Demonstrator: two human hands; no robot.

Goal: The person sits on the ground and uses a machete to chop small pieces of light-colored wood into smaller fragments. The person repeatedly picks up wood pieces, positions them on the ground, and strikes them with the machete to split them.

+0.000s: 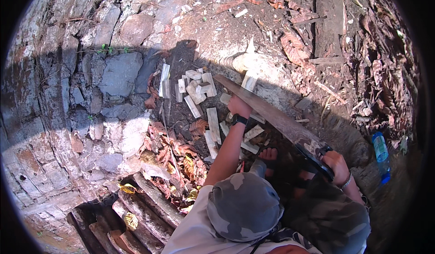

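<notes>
My right hand (336, 165) is closed round the dark handle of a handsaw (276, 111). The long brown blade slants up and left across the middle of the view. Its tip end lies over a pale wooden strip (249, 80), which rests on a light log or stone (267, 70). My left hand (239, 107) grips the strip on the near side of the blade, its fingers partly hidden by the saw. Short cut wood pieces (197, 88) lie heaped left of that hand. More wood offcuts (213, 125) are scattered beside my left forearm.
Rough stone paving (120, 73) spreads at the left. Dry leaves (294, 48) and a plank (328, 23) lie far right. A clear plastic bottle with a blue cap (381, 154) lies at the right. Stacked curved tiles or logs (142, 208) stand at lower left. My sandalled foot (269, 154) is near the offcuts.
</notes>
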